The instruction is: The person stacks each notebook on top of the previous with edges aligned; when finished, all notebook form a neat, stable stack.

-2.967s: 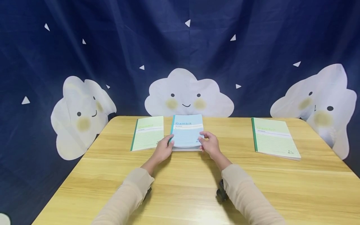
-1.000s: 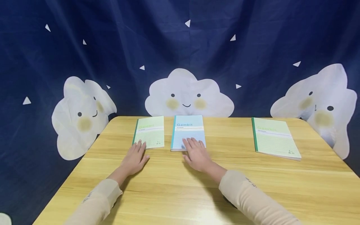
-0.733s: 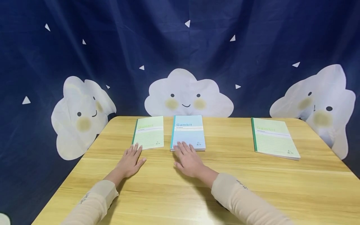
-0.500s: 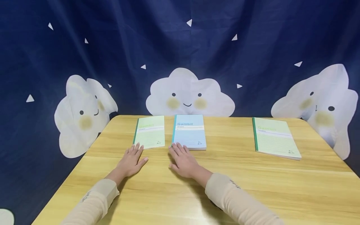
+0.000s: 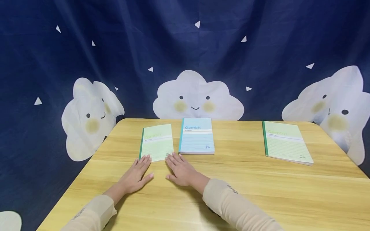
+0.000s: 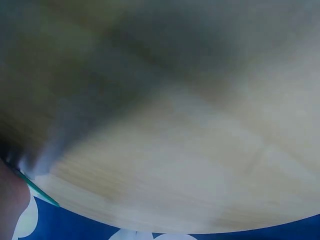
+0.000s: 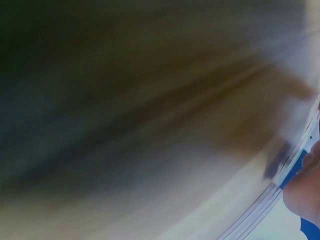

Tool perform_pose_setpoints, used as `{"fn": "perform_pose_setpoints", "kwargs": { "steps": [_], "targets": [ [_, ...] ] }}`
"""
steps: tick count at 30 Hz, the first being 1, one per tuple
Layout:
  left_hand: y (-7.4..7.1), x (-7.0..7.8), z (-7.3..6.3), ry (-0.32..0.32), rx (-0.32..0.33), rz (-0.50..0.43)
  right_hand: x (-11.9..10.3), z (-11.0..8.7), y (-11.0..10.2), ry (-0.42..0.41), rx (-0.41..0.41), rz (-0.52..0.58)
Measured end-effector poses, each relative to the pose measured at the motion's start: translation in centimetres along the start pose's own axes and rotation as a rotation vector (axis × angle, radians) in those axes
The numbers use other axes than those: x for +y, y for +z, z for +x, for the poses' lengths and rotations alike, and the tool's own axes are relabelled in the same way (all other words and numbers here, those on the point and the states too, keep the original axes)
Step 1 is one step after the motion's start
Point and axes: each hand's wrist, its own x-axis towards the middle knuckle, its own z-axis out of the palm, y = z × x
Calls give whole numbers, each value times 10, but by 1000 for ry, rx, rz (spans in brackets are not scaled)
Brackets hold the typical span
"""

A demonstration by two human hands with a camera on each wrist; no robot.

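Note:
In the head view a thin green notebook [image 5: 157, 141] lies flat at the left of the table, its dark green spine on the left. My left hand [image 5: 134, 176] touches its lower left corner with straight fingertips, palm down. At the lower right corner, the straight fingertips of my right hand [image 5: 182, 171] touch the same notebook. Just to the right lies a blue notebook [image 5: 196, 138], on top of a stack whose lower layers barely show. Part of the left hand [image 6: 11, 202] shows in the left wrist view, and part of the right hand [image 7: 304, 187] in the right wrist view; both views are mostly blurred.
Another green notebook [image 5: 287, 142] lies at the right, turned slightly. The wooden table [image 5: 231, 192] ends at the back against a dark blue curtain [image 5: 130, 38] with white clouds and triangles.
Both hands held the blue notebook at its sides and then let it go. The left hand, then the right, moved left to the green notebook, which has slid nearer to me.

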Motion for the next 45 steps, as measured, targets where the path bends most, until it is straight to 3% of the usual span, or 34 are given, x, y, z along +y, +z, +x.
{"fn": "perform_pose_setpoints", "kwargs": {
  "steps": [8,13,17,22,26,29,34,37,40,42,45],
  "targets": [
    [2,3,-12,110,102,48,-2,-1,3,-19,-52,55],
    [-1,1,-12,123,150,33,0,-5,0,-34,-62,107],
    [-3,-1,-7,34,195,-2,3,-11,-2,-54,-57,138],
    [-7,3,3,-145,248,-61,9,-19,-1,-87,-48,153],
    [-9,13,13,-269,201,-110,13,-29,-1,-108,-52,168],
    [-9,19,18,-319,156,-133,14,-37,-1,-126,-52,173],
    [-6,25,19,-374,176,-99,16,-46,-1,-148,-42,172],
    [-4,27,18,-387,225,-29,16,-45,-1,-164,54,175],
    [-4,32,15,-397,233,40,18,-40,0,-141,242,168],
    [-5,37,15,-412,201,74,19,-34,1,-77,353,155],
    [-6,43,15,-446,120,107,20,-26,1,68,374,177]
  ]
}}
